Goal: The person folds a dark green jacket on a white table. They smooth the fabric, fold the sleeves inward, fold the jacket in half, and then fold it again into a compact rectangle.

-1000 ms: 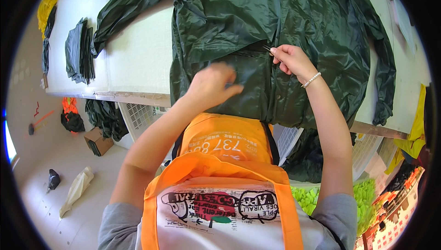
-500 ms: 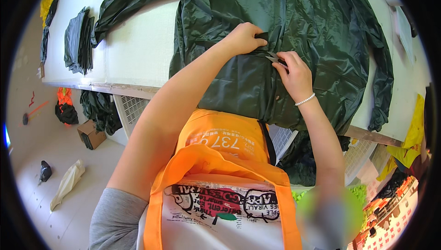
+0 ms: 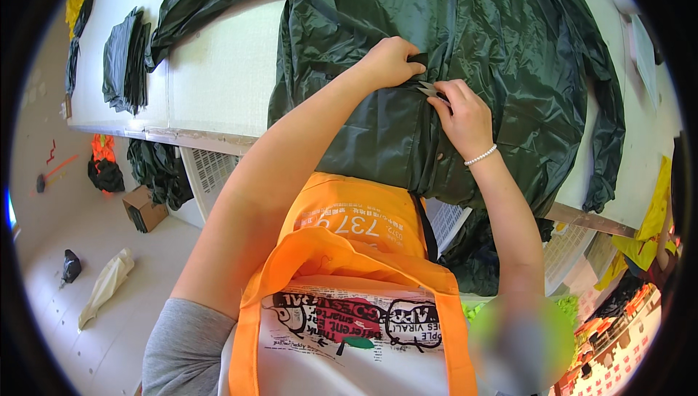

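Observation:
A dark green, shiny jacket (image 3: pixel 363 134) lies spread on the white table, its sleeves reaching out to both sides. My left hand (image 3: pixel 391 63) is closed on a fold of it at the front opening, pinching the dark fabric between thumb and fingers. Just to the right and nearer, my right hand (image 3: pixel 465 116) holds small thread snips (image 3: pixel 427 90). Their pointed metal blades face left, close beside the pinched fabric; whether they touch it I cannot tell. The handles are mostly hidden by my fingers. A snap button (image 3: pixel 439 157) shows lower on the front opening.
On the white table (image 3: pixel 218 69), a stack of folded dark pieces (image 3: pixel 125 61) lies at left. Below the edge are white crates (image 3: pixel 211 174), dark garments (image 3: pixel 156 170) and a cardboard box (image 3: pixel 144 207). Yellow cloth (image 3: pixel 643 240) hangs at right. My orange apron (image 3: pixel 349 214) meets the table edge.
My right hand and the snips have shifted slightly left and up, closer to my left hand. The left hand keeps its pinch on the jacket almost in place.

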